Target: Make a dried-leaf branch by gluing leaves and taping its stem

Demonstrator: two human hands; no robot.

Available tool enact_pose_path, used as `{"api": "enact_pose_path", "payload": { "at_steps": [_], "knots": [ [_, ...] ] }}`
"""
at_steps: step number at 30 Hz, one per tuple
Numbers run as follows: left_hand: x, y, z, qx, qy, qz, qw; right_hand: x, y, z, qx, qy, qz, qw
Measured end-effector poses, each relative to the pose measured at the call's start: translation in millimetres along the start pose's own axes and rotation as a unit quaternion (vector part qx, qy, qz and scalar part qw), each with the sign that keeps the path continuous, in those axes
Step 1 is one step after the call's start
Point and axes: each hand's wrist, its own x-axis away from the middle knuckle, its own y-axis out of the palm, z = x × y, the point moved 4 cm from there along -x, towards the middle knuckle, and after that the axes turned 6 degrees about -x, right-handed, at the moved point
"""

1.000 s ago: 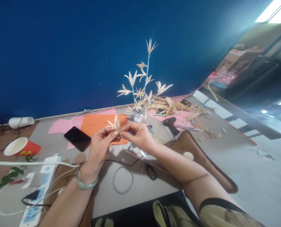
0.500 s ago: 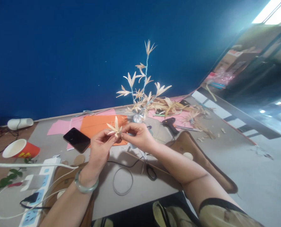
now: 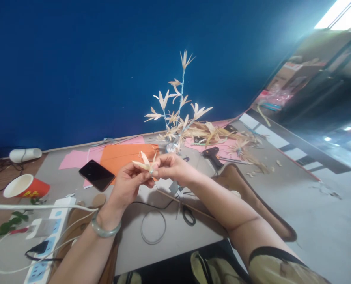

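Here, nearest on the bench [image 3: 128, 254], lie a wire coil [image 3: 165, 227] and scissors [image 3: 190, 224]. Above the bench, the left hand [image 3: 126, 187] and right hand [image 3: 175, 169] share one pale flower [image 3: 145, 161], the fingers of both pinching its base. Beyond sit a phone [image 3: 96, 175] and orange paper [image 3: 122, 154] (the phone overlaps its edge). Farther back, a flowered branch [image 3: 181, 93] rises before a blue wall [image 3: 75, 71].

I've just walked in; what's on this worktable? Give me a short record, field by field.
Left hand: fingers around the base of a pale flower
Right hand: fingertips at the same base
Left wrist: pale green bangle
Standing behind: branched stem bearing similar flowers
Left side: phone, red paper cup, power strip
Right side: black glue gun, dried strips
Backdrop: blue wall
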Motion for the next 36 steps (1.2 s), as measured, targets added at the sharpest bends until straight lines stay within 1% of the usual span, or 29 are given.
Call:
{"api": "enact_pose_path", "payload": {
  "at_steps": [3, 5, 10, 16, 19, 21, 25, 30, 33, 36],
  "knots": [
    [-1.3, 1.4, -2.0, 0.007, -0.029, -0.013, 0.999, -1.2, 0.9, 1.4, -0.022, 0.023, -0.019, 0.999],
    [-2.1, 1.6, -2.5, 0.010, -0.045, -0.015, 0.999, -1.7, 1.0, 2.3, -0.028, 0.028, -0.017, 0.999],
    [-3.2, -0.2, -3.1, 0.003, -0.060, -0.016, 0.998, -1.3, -1.9, 4.0, -0.004, 0.012, 0.030, 0.999],
    [-2.9, -2.3, -4.8, 0.005, -0.046, -0.047, 0.998, 3.7, 0.8, 1.4, 0.032, -0.013, 0.064, 0.997],
    [-2.4, -2.1, -4.3, -0.009, -0.047, -0.058, 0.997, 5.4, 0.1, 0.8, 0.039, -0.036, 0.101, 0.993],
    [-2.2, -1.5, -3.2, -0.015, -0.047, -0.064, 0.997, 5.6, -0.4, 0.9, 0.051, -0.046, 0.116, 0.991],
    [-2.5, -0.8, -0.6, -0.009, -0.045, -0.058, 0.997, 4.3, -1.4, 1.6, 0.074, -0.061, 0.118, 0.988],
    [-2.8, -1.4, -0.8, 0.003, -0.059, -0.034, 0.998, 2.5, -4.4, 2.1, 0.122, -0.084, 0.145, 0.978],
    [-3.0, -2.3, -3.1, 0.007, -0.070, -0.025, 0.997, 2.1, -3.1, 0.2, 0.121, -0.099, 0.135, 0.978],
    [-3.5, -3.0, -5.0, 0.001, -0.071, -0.020, 0.997, 2.6, -0.2, -3.9, 0.114, -0.102, 0.098, 0.983]
  ]
}}
